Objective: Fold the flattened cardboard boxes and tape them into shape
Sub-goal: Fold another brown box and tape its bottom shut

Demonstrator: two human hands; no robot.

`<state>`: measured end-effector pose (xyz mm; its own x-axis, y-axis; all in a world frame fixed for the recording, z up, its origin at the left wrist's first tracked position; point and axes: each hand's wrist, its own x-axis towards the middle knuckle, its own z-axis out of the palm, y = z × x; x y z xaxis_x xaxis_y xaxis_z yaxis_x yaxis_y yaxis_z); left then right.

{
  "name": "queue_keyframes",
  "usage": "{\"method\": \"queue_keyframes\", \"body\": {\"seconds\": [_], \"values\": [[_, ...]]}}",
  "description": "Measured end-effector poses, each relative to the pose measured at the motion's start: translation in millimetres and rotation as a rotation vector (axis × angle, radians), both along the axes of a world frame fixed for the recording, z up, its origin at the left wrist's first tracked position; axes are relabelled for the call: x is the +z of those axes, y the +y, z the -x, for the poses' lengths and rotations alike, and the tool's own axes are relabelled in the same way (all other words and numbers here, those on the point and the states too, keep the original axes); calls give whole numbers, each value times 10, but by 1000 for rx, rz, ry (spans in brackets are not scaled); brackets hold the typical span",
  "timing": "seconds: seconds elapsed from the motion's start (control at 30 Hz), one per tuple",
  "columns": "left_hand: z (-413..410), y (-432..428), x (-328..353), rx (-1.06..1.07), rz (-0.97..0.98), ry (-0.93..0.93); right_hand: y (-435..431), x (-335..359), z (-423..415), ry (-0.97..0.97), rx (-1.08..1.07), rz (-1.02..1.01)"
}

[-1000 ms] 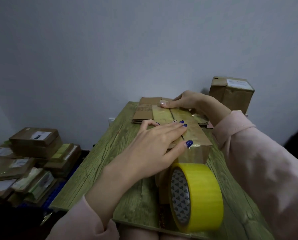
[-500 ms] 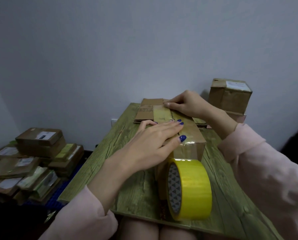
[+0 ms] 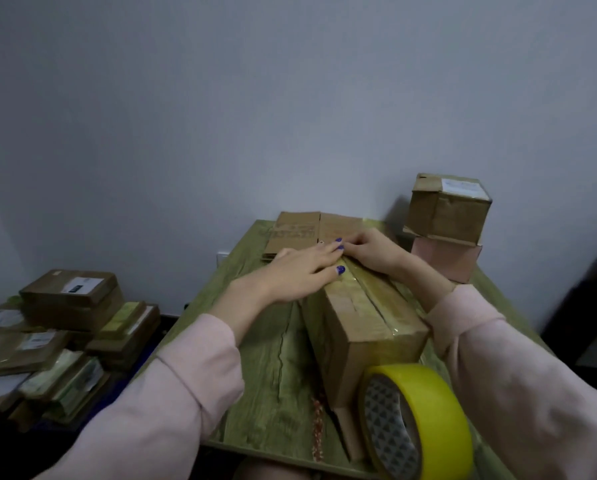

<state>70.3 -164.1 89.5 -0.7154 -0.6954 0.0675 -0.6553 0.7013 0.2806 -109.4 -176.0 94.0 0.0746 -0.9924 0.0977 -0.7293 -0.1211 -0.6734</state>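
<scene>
Currently the sealing step is in hand: 1 folded cardboard box (image 3: pixel 370 317) lies lengthwise at the centre of the green table (image 3: pixel 266 341), its long axis running from 6 o'clock to 12 o'clock, with a glossy tape strip (image 3: pixel 366 292) already laid along its top seam. The left hand (image 3: pixel 300 271) lies flat on the far part of the lid, fingers straight, pressing the strip down and gripping nothing. The right hand (image 3: pixel 373 252) meets it at the box's 12 o'clock end with bent fingers; whether it pinches the tape's end or merely presses it cannot be told from this angle. The yellow tape roll (image 3: pixel 425 420) stands on edge at the box's 5 o'clock corner, touched by neither hand. By judgement, the next move calls for rubbing the strip over the far edge and freeing it from the roll. A stack of flattened boxes (image 3: pixel 297 230) waits at 12 o'clock, just beyond the fingertips. A finished box (image 3: pixel 446 209) sits on a pink box (image 3: pixel 442 259) at 2 o'clock, and a pile of flat cartons (image 3: pixel 68 327) lies on the floor at 9 o'clock. Compared with 1.0 s ago, the left hand has slid from mid-lid toward the far end, and the right hand has drawn back from the flattened stack to join it.
</scene>
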Motion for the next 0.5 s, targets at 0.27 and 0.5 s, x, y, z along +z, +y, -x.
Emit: {"method": "queue_keyframes", "body": {"seconds": [0.27, 0.5], "values": [[-6, -94, -172, -22, 97, 3, 20, -43, 40, -117, 35, -81], [-57, -120, -214, -96, 203, 45, 9, -181, 6, -302, -65, -80]]}}
